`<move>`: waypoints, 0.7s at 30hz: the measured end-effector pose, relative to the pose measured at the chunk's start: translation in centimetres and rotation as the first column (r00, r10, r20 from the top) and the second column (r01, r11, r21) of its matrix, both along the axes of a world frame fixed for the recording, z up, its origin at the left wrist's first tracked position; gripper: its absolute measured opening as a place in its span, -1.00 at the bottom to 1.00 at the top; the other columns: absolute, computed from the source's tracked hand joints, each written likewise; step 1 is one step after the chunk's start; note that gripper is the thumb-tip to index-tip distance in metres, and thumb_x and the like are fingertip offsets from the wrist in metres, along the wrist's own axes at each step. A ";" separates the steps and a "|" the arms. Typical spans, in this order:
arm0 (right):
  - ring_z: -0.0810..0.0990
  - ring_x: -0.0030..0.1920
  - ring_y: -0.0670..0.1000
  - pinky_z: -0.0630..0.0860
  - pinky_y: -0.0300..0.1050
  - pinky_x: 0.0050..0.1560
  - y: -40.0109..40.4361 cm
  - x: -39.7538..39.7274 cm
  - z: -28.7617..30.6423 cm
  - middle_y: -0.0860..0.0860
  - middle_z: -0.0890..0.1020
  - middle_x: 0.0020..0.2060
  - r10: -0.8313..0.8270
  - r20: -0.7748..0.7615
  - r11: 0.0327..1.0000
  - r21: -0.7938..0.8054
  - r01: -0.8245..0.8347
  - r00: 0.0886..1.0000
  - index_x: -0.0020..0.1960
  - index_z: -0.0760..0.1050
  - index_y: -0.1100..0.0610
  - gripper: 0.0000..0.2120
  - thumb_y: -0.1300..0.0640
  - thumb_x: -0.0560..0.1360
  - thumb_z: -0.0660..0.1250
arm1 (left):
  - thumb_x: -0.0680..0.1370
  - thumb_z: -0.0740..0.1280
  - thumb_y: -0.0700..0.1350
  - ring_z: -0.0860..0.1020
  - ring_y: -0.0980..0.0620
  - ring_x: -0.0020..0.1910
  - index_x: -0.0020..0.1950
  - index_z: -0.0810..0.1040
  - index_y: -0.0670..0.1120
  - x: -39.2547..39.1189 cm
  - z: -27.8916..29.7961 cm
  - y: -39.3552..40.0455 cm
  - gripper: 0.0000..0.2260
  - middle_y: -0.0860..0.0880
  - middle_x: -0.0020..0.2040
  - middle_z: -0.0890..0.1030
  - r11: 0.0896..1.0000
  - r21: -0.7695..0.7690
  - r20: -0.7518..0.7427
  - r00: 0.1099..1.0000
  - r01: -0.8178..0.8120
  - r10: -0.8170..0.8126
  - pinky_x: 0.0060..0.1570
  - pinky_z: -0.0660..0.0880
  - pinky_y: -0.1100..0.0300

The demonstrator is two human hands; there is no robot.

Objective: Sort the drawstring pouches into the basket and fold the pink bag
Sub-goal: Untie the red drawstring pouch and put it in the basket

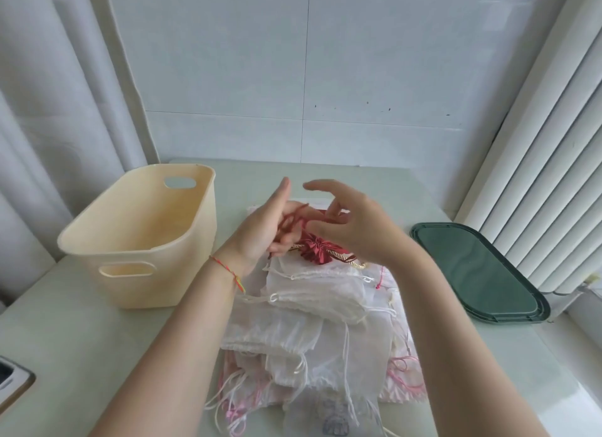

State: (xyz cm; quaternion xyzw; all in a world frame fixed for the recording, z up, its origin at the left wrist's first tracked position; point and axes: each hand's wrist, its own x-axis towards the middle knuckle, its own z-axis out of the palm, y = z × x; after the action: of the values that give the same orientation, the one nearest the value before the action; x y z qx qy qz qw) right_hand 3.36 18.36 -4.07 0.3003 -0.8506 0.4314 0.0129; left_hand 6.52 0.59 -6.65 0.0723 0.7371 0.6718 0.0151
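A red drawstring pouch with a cream cord lies gathered at the far end of a pile of sheer white pouches. That pile rests on a pink bag spread flat on the table. My left hand holds the pouch's red cord across its palm, index finger straight up. My right hand pinches the same red cord with curled fingers just right of the left hand. The cream basket stands empty at the left.
A dark green tray or lid lies at the right by the ribbed wall panel. Curtains hang at the left and a tiled wall rises behind the pale table. A small device corner shows at the lower left edge.
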 end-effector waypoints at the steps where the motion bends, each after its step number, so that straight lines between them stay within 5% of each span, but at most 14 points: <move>1: 0.53 -0.32 -0.10 0.47 -0.24 -0.21 -0.5 0.1 -0.5 -0.01 0.50 -0.33 0.005 -0.016 1.000 0.026 -0.004 1.000 0.22 0.50 -0.22 -0.62 0.03 0.45 0.46 | 0.53 -0.10 0.42 0.09 0.05 -0.50 0.04 0.61 -0.17 0.2 0.0 0.2 -0.24 -0.03 -0.43 0.25 0.999 -0.038 0.012 1.000 0.025 -0.025 -0.40 0.02 0.09; 4: 0.41 -0.41 -0.14 0.37 -0.28 -0.33 -1.3 0.1 -1.0 0.03 0.52 -0.40 -0.071 -0.094 0.997 0.024 0.074 0.993 0.02 0.63 -0.05 -0.85 0.10 0.46 0.45 | 0.51 -0.15 0.46 0.11 0.04 -0.50 -0.14 0.57 -0.11 0.4 0.1 0.3 -0.25 -0.04 -0.43 0.27 0.992 -0.111 0.054 0.997 0.067 -0.061 -0.39 0.02 0.11; 8: 0.60 -0.34 -0.06 0.48 -0.18 -0.30 -1.4 -0.3 -1.2 -0.02 0.65 -0.37 -0.143 -0.055 0.988 -0.060 0.139 0.988 -0.17 0.58 0.08 -0.95 0.12 0.46 0.42 | 0.52 -0.15 0.44 0.21 0.02 -0.50 -0.13 0.54 -0.13 0.3 -0.2 -0.1 -0.26 -0.11 -0.41 0.38 0.986 -0.151 0.095 0.994 0.071 -0.057 -0.40 0.21 0.19; 10: 0.56 -0.41 -0.04 0.45 -0.13 -0.36 -1.0 -0.8 -1.3 0.01 0.64 -0.37 -0.214 -0.023 0.973 -0.094 0.211 0.977 -0.11 0.52 0.09 -0.93 0.10 0.53 0.33 | 0.58 -0.03 0.32 0.29 0.01 -0.49 0.01 0.58 -0.12 0.2 -0.4 -0.4 -0.40 -0.10 -0.42 0.43 0.996 -0.084 0.046 0.999 -0.025 0.029 -0.38 0.30 0.20; 12: 0.41 -0.56 -0.15 0.33 -0.27 -0.49 -0.3 -1.4 -1.3 0.01 0.60 -0.40 -0.287 0.042 0.943 -0.165 0.289 0.957 -0.02 0.45 0.13 -0.91 0.12 0.60 0.23 | 0.65 0.14 0.00 0.33 0.00 -0.49 0.08 0.51 -0.12 0.1 -0.5 -1.0 -0.76 -0.07 -0.44 0.45 0.986 0.000 -0.015 0.986 -0.166 0.166 -0.38 0.30 0.17; 14: 0.36 -0.60 -0.19 0.26 -0.35 -0.56 0.4 -2.0 -1.2 0.02 0.57 -0.42 -0.353 0.091 0.904 -0.222 0.365 0.931 0.02 0.40 0.15 -0.93 0.15 0.62 0.18 | 0.58 0.16 -0.26 0.38 -0.01 -0.48 0.07 0.52 -0.18 -0.2 -0.8 -1.6 -0.84 -0.08 -0.45 0.49 0.973 -0.018 -0.021 0.973 -0.230 0.230 -0.40 0.34 0.19; 21: 0.46 -0.54 -0.14 0.29 -0.36 -0.56 1.2 -2.8 -1.5 0.06 0.58 -0.42 -0.458 0.130 0.828 -0.297 0.475 0.880 0.04 0.41 0.11 -0.93 0.13 0.61 0.20 | 0.54 0.35 -0.28 0.53 0.08 -0.42 -0.11 0.66 -0.24 -0.3 -1.8 -1.5 -0.90 -0.08 -0.35 0.60 0.962 -0.238 0.036 0.989 -0.134 0.146 -0.39 0.41 0.39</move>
State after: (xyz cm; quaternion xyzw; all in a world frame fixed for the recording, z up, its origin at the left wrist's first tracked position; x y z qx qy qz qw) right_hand 0.53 19.58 -5.54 0.0660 -0.8167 0.5550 0.1437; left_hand 6.25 -0.92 -8.45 -0.0003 0.8140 0.5808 -0.0043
